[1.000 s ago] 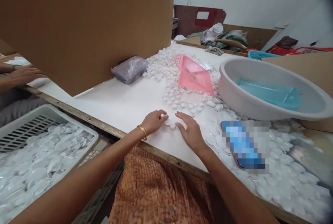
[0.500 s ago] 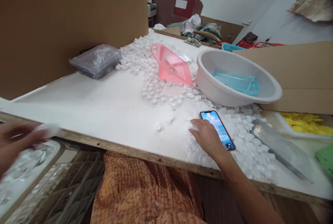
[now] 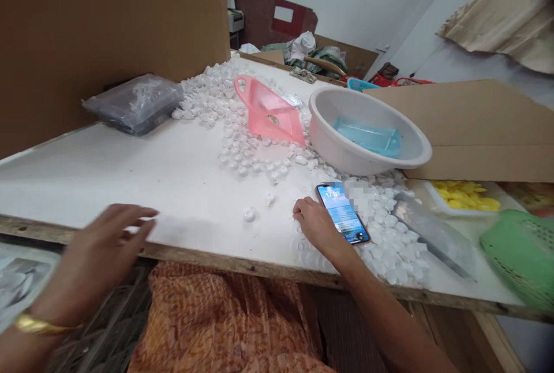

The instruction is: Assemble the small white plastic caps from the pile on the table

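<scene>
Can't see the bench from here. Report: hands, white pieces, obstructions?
Left hand over table edge, no piece visible in it. Right hand beside phone. Two loose white pieces between hands. Phone possibly in the way.

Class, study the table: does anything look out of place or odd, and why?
The phone seems out of place: it lies lit up among loose white pieces, beside the right hand, a personal item amid the work. Nothing looks clearly broken.

a gold-toned bracelet [image 3: 38, 325] and a patterned orange-brown garment [image 3: 212, 321] are worn.
</scene>
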`<state>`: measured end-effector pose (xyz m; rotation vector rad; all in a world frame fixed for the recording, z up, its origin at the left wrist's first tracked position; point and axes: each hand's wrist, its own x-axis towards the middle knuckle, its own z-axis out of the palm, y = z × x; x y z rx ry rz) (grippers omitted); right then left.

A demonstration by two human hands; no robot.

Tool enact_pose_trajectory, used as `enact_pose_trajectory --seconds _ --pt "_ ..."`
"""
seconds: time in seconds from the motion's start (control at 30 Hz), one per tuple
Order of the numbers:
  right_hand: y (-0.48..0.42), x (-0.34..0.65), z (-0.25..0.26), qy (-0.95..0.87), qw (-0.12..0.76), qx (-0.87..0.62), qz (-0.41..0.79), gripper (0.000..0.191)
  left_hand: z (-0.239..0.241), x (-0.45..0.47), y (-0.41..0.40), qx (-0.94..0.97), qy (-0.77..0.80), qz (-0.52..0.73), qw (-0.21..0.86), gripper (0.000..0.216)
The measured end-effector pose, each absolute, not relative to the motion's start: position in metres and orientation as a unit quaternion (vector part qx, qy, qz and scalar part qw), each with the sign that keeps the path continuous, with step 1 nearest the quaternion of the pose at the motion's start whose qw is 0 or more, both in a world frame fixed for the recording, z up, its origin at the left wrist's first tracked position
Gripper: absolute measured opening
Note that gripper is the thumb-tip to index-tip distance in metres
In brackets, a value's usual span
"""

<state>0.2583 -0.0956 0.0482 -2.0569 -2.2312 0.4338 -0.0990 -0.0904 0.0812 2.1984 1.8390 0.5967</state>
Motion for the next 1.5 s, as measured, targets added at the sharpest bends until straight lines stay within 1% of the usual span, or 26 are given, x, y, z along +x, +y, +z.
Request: enact_pose_trajectory --seconds 0.07,0.13,0.17,0.23,0.3,0.37,0.47,0.53,0.57,0.63,0.73,0.77,0.83,0.9,1.0,1.07,1.13,1.23,1.33,1.4,1.47,1.5 --pt "-0.101 0.259 0.049 -0.742 0.035 -0.656 0.133 0.012 0.071 -0.055 -0.083 0.785 0.568 0.182 0.168 0.027" --pt "-0.107 0.262 0.047 -0.756 0.005 -0.645 0.112 0.022 0.06 -0.016 -0.074 0.821 0.511 0.145 0.208 0.031" --pt "-0.109 0.264 0.044 -0.76 -0.005 -0.641 0.104 0.023 0.054 -0.001 -0.069 0.833 0.497 0.123 0.209 0.035" --pt "-0.113 0.27 0.04 -0.759 0.001 -0.643 0.101 0.017 0.043 0.02 -0.059 0.846 0.487 0.083 0.198 0.038" --pt "-0.114 0.273 0.037 -0.752 0.051 -0.649 0.107 0.015 0.036 0.028 -0.053 0.85 0.489 0.056 0.189 0.03" --pt "-0.111 0.271 0.039 -0.739 0.133 -0.65 0.118 0.015 0.034 0.028 -0.052 0.845 0.497 0.042 0.194 0.024" --pt "-0.102 0.251 0.043 -0.714 0.268 -0.62 0.183 0.009 0.038 0.021 -0.057 0.822 0.529 0.053 0.204 0.026" --pt "-0.094 0.23 0.042 -0.705 0.348 -0.57 0.239 0.009 0.044 0.018 -0.062 0.797 0.555 0.085 0.222 0.026" --pt "-0.09 0.22 0.04 -0.706 0.381 -0.54 0.253 0.008 0.047 0.018 -0.064 0.778 0.566 0.105 0.251 0.026" --pt "-0.084 0.202 0.032 -0.724 0.422 -0.488 0.247 0.007 0.053 0.021 -0.068 0.717 0.578 0.147 0.362 0.026" --pt "-0.081 0.19 0.017 -0.759 0.422 -0.442 0.225 0.009 0.056 0.031 -0.07 0.567 0.579 0.206 0.549 0.025" --pt "-0.081 0.19 0.013 -0.765 0.417 -0.436 0.227 0.01 0.055 0.035 -0.07 0.522 0.577 0.226 0.586 0.023" --pt "-0.083 0.193 0.006 -0.77 0.405 -0.43 0.24 0.012 0.052 0.042 -0.069 0.468 0.575 0.259 0.619 0.017" --pt "-0.084 0.196 0.003 -0.769 0.4 -0.428 0.256 0.013 0.047 0.046 -0.067 0.457 0.582 0.265 0.618 0.012" --pt "-0.086 0.197 0.003 -0.755 0.409 -0.438 0.267 0.018 0.041 0.049 -0.066 0.489 0.607 0.222 0.587 0.012" --pt "-0.086 0.197 0.006 -0.747 0.412 -0.452 0.26 0.025 0.038 0.049 -0.065 0.51 0.618 0.195 0.566 0.014" --pt "-0.087 0.197 0.009 -0.75 0.388 -0.484 0.229 0.03 0.037 0.05 -0.064 0.519 0.626 0.181 0.553 0.016" --pt "-0.089 0.199 0.011 -0.741 0.322 -0.557 0.19 0.026 0.037 0.05 -0.062 0.526 0.634 0.167 0.542 0.019" --pt "-0.088 0.201 0.008 -0.714 0.304 -0.582 0.242 0.023 0.038 0.051 -0.058 0.543 0.642 0.149 0.521 0.022" --pt "-0.087 0.201 0.004 -0.706 0.315 -0.572 0.275 0.025 0.04 0.051 -0.055 0.599 0.633 0.122 0.474 0.031" --pt "-0.086 0.2 0.002 -0.699 0.327 -0.569 0.285 0.023 0.043 0.051 -0.052 0.687 0.608 0.088 0.388 0.036" --pt "-0.086 0.199 0.002 -0.692 0.331 -0.572 0.29 0.021 0.044 0.051 -0.051 0.728 0.591 0.071 0.34 0.036"
